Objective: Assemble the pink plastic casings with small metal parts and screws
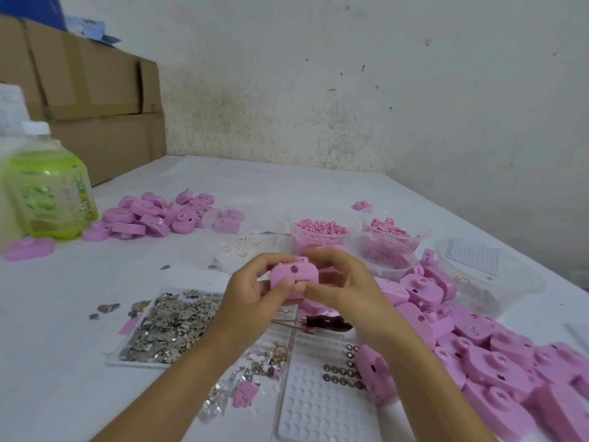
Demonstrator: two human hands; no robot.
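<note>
A pink plastic casing (294, 275) is held above the table between both hands. My left hand (251, 295) grips its left side and my right hand (341, 288) grips its right side, thumb on the lower front. A tray of small metal parts (169, 323) lies under my left wrist. Loose screws and clips (255, 371) lie between my forearms. A white dimpled tray (318, 397) with a few dark rings (344, 373) sits below my right forearm. A dark-handled screwdriver (325, 323) lies under my hands.
Many pink casings (497, 355) are heaped at the right, another pile (153, 215) at the far left. Clear tubs of pink pieces (322, 231) stand behind my hands. A green bottle (51, 186) and cardboard boxes (95, 100) stand at the left.
</note>
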